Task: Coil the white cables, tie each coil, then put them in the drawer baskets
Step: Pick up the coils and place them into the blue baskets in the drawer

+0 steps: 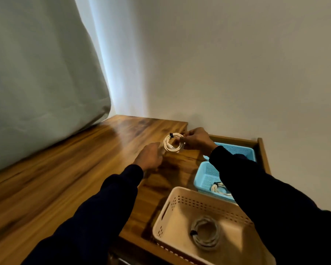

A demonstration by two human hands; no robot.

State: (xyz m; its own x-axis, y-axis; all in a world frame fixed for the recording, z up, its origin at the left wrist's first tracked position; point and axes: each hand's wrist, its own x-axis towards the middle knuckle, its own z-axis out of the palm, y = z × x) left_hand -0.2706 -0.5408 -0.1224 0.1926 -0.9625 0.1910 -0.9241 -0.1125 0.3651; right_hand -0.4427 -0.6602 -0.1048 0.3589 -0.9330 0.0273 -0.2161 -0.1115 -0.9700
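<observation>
Right hand [196,139] grip pinches tied white cable coil [173,142]; left hand [149,156] relaxed, empty, just beside.

Both arms, in dark sleeves, reach forward toward the far side. The right hand [196,139] is raised, fingers curled and pinching something between thumb and fingertips. The left hand [149,156] sits lower and nearer, fingers loosely extended, holding nothing.

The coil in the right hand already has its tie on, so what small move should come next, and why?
Probably carry it right, over the far blue basket, and lower it in. The right hand pinches the tied coil above the desk; the left hand is off it. The near blue basket and beige basket each hold a coil already.
</observation>
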